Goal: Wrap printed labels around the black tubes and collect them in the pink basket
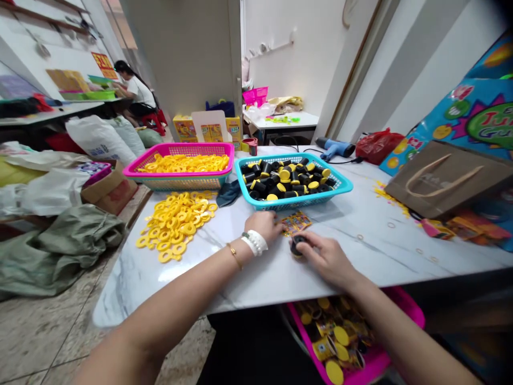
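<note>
The right hand pinches a black plastic cylinder, likely to steady it; the left hand's grip is unclear.

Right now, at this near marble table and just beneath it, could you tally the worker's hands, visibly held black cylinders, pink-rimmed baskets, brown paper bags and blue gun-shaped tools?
Hands: 2 (left hand, right hand)
Held black cylinder: 1
Pink-rimmed baskets: 2 (tabletop basket, lower basket)
Brown paper bag: 1
Blue gun-shaped tool: 1
Total: 7

Marbled tabletop under printed sheet, turquoise basket, yellow rings.
</note>
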`<state>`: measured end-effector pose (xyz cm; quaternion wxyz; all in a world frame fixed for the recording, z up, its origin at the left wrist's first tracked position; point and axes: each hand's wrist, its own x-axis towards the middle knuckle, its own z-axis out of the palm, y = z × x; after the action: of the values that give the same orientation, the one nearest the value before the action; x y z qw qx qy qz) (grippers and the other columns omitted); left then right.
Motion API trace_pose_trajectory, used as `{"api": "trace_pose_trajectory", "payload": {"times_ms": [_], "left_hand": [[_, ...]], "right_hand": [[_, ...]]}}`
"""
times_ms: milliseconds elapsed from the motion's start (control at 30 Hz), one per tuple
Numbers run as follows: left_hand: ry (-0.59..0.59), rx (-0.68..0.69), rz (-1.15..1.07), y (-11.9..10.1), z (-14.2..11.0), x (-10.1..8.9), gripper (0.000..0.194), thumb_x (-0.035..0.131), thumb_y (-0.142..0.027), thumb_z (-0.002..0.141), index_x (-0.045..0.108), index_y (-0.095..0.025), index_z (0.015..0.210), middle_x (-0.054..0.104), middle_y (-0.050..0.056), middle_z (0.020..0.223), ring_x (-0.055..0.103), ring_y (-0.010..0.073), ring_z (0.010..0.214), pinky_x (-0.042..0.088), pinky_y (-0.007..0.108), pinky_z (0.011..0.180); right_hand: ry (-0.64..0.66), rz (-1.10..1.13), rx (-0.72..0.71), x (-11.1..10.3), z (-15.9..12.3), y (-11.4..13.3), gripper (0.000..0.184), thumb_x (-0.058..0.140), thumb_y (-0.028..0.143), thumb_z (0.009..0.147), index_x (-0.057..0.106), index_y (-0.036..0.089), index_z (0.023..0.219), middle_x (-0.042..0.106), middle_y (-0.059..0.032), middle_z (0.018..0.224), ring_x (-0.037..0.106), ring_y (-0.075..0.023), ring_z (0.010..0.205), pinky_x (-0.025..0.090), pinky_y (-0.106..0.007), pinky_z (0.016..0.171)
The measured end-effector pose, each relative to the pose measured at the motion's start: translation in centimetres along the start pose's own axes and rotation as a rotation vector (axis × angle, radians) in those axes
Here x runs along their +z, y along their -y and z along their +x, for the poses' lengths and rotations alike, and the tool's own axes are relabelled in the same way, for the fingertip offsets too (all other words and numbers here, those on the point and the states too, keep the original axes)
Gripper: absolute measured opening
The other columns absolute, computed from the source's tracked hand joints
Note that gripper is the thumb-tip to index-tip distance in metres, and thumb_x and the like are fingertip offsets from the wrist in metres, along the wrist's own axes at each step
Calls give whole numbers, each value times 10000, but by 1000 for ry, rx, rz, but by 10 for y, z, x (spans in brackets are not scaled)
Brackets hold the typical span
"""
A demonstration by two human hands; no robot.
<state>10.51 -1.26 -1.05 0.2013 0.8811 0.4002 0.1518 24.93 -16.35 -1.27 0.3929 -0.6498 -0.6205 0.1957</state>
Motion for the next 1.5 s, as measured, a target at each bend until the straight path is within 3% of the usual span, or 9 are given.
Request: {"api": "trace_pose_trajectory", "payload": {"times_ms": [200,367,567,700,867,967,1133,1300,1500], "left_hand": [[-7,-5,-43,-4,0,12,132,610,-244,864,727,-188,890,729,111,938,664,250,860,470,322,737],[-19,46,-154,13,-18,-11,83,642,-253,846,660,-189,796,666,38,738,627,188,735,454,274,686],[3,64,-469,15,-95,-57,108,613,-283,839,582,-205,771,599,-17,638,553,135,600,423,238,595],[85,152,-523,-4,-160,-71,94,592,-162,815,626,-211,743,632,20,755,580,144,673,463,254,651],[25,33,-665,-2,-217,-55,116,604,-126,825,684,-208,811,657,45,846,617,163,766,501,290,727],[-38,-200,-964,11,-240,-38,198,675,-193,815,689,-193,1013,675,69,964,633,162,811,529,297,761],[25,-539,-1428,25,-270,-11,344,755,-346,793,687,-147,1065,689,87,982,635,146,805,518,242,665],[8,-704,-1427,27,-287,9,363,817,-399,717,671,-102,866,652,26,738,489,38,513,376,164,477],[-83,-658,-1255,16,-284,11,436,793,-409,732,573,-160,1015,623,-27,661,533,88,492,432,191,451]], "right_hand": [[-89,-175,-179,21,-19,-6,267,522,394,972,658,238,1141,708,-98,1036,643,-271,988,515,-422,884],[-52,-162,-182,15,-14,-7,300,511,379,978,622,255,1227,675,-103,1071,650,-261,995,534,-422,892],[-186,-101,-141,3,-32,23,444,624,429,896,594,303,1321,676,-121,1144,637,-271,851,543,-420,704],[28,193,18,20,-59,65,438,688,381,863,626,330,1293,717,-83,1052,632,-215,706,507,-350,576],[479,740,329,71,-85,86,190,755,365,800,740,261,957,723,-22,819,654,-170,717,537,-310,665],[431,837,494,98,-95,80,232,785,412,747,702,218,844,699,-10,708,570,-113,542,443,-233,481],[419,871,603,125,-113,74,538,808,407,714,575,243,1171,621,60,597,497,-103,455,350,-189,385],[354,772,558,129,-128,76,410,764,431,770,593,239,1089,624,43,650,506,-102,503,416,-215,447],[385,763,557,132,-129,72,392,694,587,809,627,202,788,571,22,628,458,-88,473,391,-226,434]]}}
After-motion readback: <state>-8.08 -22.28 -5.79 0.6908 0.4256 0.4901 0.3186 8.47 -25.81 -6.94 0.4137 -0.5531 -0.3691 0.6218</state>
